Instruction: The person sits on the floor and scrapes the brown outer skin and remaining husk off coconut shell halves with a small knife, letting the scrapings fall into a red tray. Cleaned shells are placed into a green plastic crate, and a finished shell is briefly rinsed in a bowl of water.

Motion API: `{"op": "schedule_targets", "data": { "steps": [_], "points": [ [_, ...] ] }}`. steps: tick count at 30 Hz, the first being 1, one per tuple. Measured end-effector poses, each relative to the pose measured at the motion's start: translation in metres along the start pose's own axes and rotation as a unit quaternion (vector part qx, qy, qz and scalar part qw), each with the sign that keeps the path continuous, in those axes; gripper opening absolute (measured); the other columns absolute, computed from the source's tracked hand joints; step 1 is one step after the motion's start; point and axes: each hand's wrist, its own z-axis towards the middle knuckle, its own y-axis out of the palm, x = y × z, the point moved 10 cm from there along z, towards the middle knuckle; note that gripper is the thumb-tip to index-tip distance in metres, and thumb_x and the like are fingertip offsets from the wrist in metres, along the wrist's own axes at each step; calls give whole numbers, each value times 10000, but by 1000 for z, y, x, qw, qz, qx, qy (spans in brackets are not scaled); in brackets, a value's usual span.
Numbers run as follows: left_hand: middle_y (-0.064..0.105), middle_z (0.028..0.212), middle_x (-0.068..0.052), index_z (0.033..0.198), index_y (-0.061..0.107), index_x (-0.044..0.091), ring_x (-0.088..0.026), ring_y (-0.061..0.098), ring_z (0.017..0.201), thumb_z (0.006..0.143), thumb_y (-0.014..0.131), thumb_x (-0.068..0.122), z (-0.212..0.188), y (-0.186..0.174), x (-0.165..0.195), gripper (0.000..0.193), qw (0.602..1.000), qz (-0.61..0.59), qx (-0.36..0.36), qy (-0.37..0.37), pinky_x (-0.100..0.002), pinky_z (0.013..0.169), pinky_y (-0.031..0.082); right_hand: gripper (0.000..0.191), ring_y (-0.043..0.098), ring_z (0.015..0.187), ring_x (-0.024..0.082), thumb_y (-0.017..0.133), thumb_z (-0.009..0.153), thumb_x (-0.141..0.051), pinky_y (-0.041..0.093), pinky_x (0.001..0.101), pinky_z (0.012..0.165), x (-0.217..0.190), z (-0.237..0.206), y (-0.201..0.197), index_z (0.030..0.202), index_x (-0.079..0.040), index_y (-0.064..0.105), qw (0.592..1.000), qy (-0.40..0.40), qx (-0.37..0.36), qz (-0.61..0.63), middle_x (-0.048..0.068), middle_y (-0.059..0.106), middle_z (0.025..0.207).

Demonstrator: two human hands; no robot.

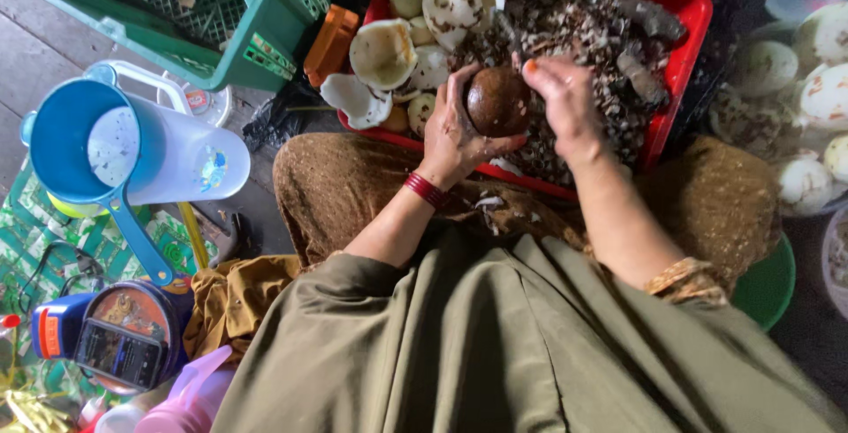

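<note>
From my remote seat I see a grey plank floor (44,44) under soft daylight, with a green plastic crate (221,9) at the top left, a blue-rimmed jug (132,155) on a green patterned mat (35,239), and dark shadowed ground at the right edge.

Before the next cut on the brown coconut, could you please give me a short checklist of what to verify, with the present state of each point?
1. Left hand has a firm grip on the brown coconut: ok, fingers wrap its left side.
2. Right hand is at the coconut: ok, it rests on the right side.
3. Tool in the right hand: cannot tell, a dark blade seems to show above the coconut.
4. Coconut is over the red crate so the peelings fall inside: ok.
5. Peeled white pieces are apart from the cutting spot: ok, they lie left of it.
</note>
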Motion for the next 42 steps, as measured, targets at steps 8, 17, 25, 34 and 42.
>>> {"op": "schedule_targets", "data": {
  "steps": [8, 17, 25, 34, 42],
  "points": [
    [553, 1438, -156, 1487, 417, 112, -337, 590, 1330, 558, 1029, 428, 3, -5, 15, 1156, 993, -48, 0, 105, -416, 1124, 502, 375, 677, 1077, 153, 562, 961, -321, 523, 308, 984, -6, 6, 6, 1186, -68, 723, 993, -10, -53, 103, 48, 736, 1132],
    [567, 1416, -123, 1483, 450, 167, -307, 612, 1302, 840, 859, 269, 2, 7, 5, 769, 995, -1, 15, 102, -385, 1100, 526, 327, 660, 1056, 369, 642, 1013, -344, 563, 358, 930, -114, -63, 47, 1063, -51, 779, 858, -353, 42, -370, 179, 743, 1212],
    [572, 1240, -151, 1367, 492, 130, -396, 611, 1123, 463, 914, 329, -3, 4, 16, 1017, 995, 74, 36, 52, -478, 912, 542, 396, 717, 1040, 264, 574, 1083, -358, 563, 391, 962, -47, -2, 8, 1130, -6, 751, 998, -18, 31, -56, 168, 746, 1159],
    [558, 1283, -152, 1399, 479, 162, -396, 600, 1184, 533, 920, 232, -4, 2, 33, 975, 991, 104, 70, 57, -467, 948, 553, 346, 716, 1005, 203, 629, 1013, -252, 551, 319, 921, 15, -2, 19, 1213, 13, 728, 998, 39, -16, 45, 148, 762, 1108],
    [463, 1392, -225, 1465, 431, 128, -435, 543, 1224, 422, 1012, 403, -2, 0, 28, 1225, 989, 133, 38, 57, -499, 937, 515, 367, 714, 983, 200, 553, 1005, -284, 563, 323, 911, -12, -13, -2, 1148, -2, 738, 997, -64, 31, -21, 115, 774, 1099]
  ]
}}
